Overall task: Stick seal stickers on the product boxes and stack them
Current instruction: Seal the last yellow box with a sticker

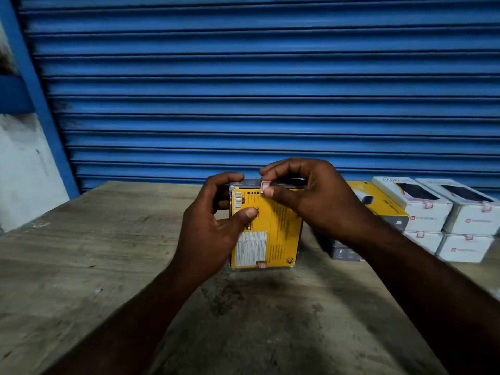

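A yellow product box (pixel 278 234) stands tilted on the wooden table (pixel 81 266), its printed back facing me. My left hand (pixel 213 226) grips its left side, thumb pressed on the yellow face. My right hand (pixel 305 196) pinches a small white-and-red seal sticker (pixel 265 185) at the box's top edge, thumb and forefinger on it. Another seal sticker (pixel 262 264) sits on the box's bottom edge.
At the right stand stacked boxes: a yellow box (pixel 378 201) on grey ones (pixel 343 253), and white boxes (pixel 433 209) in two layers with seal stickers on their edges. A blue roller shutter (pixel 270 90) closes off the back of the table.
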Demonstrator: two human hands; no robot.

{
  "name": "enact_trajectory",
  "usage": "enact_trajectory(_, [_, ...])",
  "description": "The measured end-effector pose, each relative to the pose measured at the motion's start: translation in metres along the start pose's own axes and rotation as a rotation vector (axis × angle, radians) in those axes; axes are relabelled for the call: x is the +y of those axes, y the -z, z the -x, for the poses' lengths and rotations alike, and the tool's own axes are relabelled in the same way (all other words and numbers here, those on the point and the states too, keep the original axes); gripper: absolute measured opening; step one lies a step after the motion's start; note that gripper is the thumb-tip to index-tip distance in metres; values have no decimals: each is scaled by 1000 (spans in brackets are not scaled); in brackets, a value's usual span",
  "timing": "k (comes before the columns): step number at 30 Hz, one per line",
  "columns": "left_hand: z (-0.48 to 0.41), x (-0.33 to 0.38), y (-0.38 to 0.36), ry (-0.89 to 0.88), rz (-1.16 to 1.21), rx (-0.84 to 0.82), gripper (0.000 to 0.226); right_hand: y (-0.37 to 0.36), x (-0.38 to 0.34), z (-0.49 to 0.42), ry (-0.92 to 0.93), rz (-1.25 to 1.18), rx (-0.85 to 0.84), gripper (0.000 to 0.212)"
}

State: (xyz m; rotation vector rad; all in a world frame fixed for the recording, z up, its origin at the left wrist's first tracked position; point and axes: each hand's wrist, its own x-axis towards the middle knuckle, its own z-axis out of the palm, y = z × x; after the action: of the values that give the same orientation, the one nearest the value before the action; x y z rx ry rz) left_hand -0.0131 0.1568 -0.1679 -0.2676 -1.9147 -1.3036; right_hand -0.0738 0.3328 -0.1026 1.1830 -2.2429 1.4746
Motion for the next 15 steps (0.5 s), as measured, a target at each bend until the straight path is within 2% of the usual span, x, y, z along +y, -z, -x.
enact_trajectory(15, [-1,1,3,2,-19,14,47,5,-6,2,-21,9,-70,14])
